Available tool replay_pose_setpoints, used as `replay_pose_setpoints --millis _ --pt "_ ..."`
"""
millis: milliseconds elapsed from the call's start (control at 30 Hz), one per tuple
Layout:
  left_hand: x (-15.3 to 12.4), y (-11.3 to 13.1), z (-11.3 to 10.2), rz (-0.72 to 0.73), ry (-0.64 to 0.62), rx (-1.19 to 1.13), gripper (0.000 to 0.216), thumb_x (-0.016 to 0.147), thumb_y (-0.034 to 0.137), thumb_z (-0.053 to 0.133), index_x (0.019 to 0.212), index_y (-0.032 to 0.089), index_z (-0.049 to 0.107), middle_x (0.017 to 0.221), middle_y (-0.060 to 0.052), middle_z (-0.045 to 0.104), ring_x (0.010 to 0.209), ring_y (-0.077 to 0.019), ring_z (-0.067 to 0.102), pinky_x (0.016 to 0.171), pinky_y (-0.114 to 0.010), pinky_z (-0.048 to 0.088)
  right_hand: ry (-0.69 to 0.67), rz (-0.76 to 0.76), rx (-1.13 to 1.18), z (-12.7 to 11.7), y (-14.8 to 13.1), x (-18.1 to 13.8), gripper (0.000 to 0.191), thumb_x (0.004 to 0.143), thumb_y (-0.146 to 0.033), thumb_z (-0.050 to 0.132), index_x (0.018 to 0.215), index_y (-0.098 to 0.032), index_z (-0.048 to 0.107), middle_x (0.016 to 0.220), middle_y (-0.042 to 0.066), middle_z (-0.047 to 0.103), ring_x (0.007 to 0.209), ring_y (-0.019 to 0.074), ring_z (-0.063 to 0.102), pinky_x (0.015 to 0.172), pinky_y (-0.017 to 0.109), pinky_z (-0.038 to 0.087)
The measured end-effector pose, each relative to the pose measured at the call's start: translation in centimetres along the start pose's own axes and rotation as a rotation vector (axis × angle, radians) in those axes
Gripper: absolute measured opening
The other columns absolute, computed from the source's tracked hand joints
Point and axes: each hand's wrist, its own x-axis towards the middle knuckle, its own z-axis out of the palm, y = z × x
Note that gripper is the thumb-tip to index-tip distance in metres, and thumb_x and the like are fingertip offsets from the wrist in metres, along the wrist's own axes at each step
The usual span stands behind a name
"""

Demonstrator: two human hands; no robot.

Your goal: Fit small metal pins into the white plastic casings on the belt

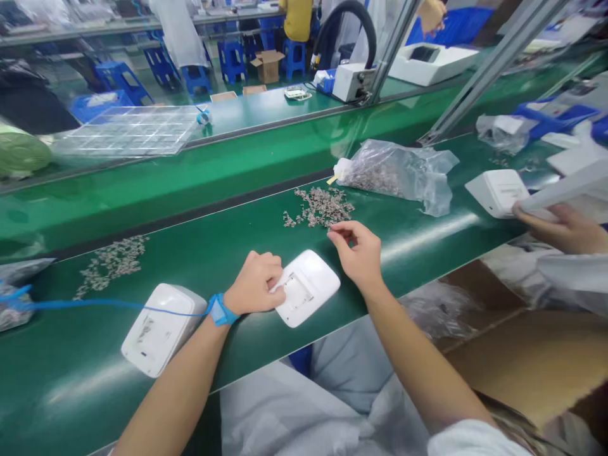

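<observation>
A white plastic housing (317,278) with a rectangular recess lies on the green work surface in front of me. My left hand (255,283), a blue wrist strap (221,310) round its wrist, is closed at the housing's left edge, with the thumb beside the recess. At the near edge of a heap of small metal parts (323,206), my right hand (358,253) has thumb and forefinger pinched together. Whatever is between those fingertips is too small to make out. Left of my left forearm rests a second white housing (161,326).
A clear bag of small parts (389,174) lies behind the heap. More loose metal parts (114,263) are spread at the left. A blue cord (109,304) crosses the second housing to my wrist. At the right, a co-worker's hand (565,228) holds a white piece near another housing (503,192).
</observation>
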Motion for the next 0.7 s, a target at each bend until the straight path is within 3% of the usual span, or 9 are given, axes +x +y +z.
replay_pose_setpoints --millis 67,167,267,333,400,500,600,700 --pt "-0.1 0.0 -0.1 0.068 -0.036 -0.031 0.026 0.065 0.021 0.055 0.057 0.017 0.031 0.065 0.004 0.043 0.068 -0.0119 0.039 0.072 -0.036 0.022 -0.23 -0.012 0.01 1.3 -0.1 2.1 0.002 0.085 -0.019 0.07 0.085 -0.021 0.071 0.082 0.002 0.073 0.067 0.0153 0.063 0.067 0.031 0.051" --pt "0.0 0.1 0.0 0.085 -0.033 -0.042 0.025 0.065 0.022 0.056 0.058 0.017 0.032 0.065 0.004 0.043 0.068 -0.0119 0.038 0.071 -0.036 0.021 -0.574 -0.163 -0.004 5.7 -1.5 4.7 0.008 0.08 -0.013 0.073 0.078 -0.02 0.072 0.076 0.0 0.073 0.068 0.0151 0.064 0.07 0.03 0.049" --pt "-0.1 0.0 0.2 0.066 -0.023 -0.061 0.028 0.065 0.023 0.056 0.057 0.017 0.03 0.062 0.004 0.04 0.067 -0.012 0.036 0.071 -0.036 0.021 -0.691 -0.242 0.052 10.1 -3.3 5.9 0.016 0.08 -0.015 0.076 0.094 -0.022 0.075 0.08 -0.001 0.076 0.071 0.0141 0.066 0.073 0.028 0.05" --pt "-0.1 -0.1 0.2 0.066 -0.021 -0.081 0.03 0.065 0.024 0.056 0.057 0.017 0.028 0.062 0.004 0.039 0.067 -0.0119 0.035 0.071 -0.036 0.022 -0.691 -0.303 0.057 11.1 -3.4 6.3 0.024 0.086 -0.02 0.072 0.109 -0.023 0.073 0.092 0.0 0.078 0.077 0.0148 0.067 0.075 0.028 0.051" --pt "-0.2 -0.2 0.3 0.072 -0.014 -0.093 0.03 0.066 0.024 0.056 0.058 0.017 0.028 0.063 0.004 0.039 0.067 -0.0118 0.035 0.071 -0.036 0.021 -0.629 -0.371 -0.017 10.0 -2.2 6.8 0.019 0.091 -0.023 0.066 0.109 -0.024 0.073 0.101 0.003 0.077 0.086 0.0176 0.067 0.081 0.031 0.051" --pt "-0.3 -0.2 0.3 0.093 -0.005 -0.099 0.03 0.066 0.025 0.057 0.059 0.017 0.029 0.065 0.004 0.04 0.066 -0.0113 0.034 0.07 -0.036 0.02 -0.535 -0.388 -0.171 6.4 1.0 8.1 0.016 0.092 -0.021 0.06 0.096 -0.02 0.075 0.098 0.007 0.076 0.092 0.0241 0.063 0.09 0.041 0.046" --pt "-0.3 -0.2 0.3 0.104 0.009 -0.105 0.03 0.066 0.024 0.057 0.059 0.017 0.028 0.065 0.005 0.039 0.066 -0.0111 0.033 0.069 -0.036 0.02 -0.575 -0.373 -0.244 3.9 3.4 9.2 0.013 0.088 -0.021 0.063 0.093 -0.019 0.075 0.098 0.01 0.074 0.092 0.0263 0.06 0.091 0.045 0.043" --pt "-0.4 -0.2 0.4 0.102 0.019 -0.108 0.03 0.067 0.024 0.056 0.059 0.017 0.028 0.064 0.005 0.038 0.065 -0.0114 0.033 0.069 -0.036 0.019 -0.654 -0.382 -0.263 3.9 4.0 9.4 0.013 0.085 -0.024 0.068 0.095 -0.02 0.076 0.1 0.009 0.073 0.093 0.0264 0.058 0.091 0.044 0.042"
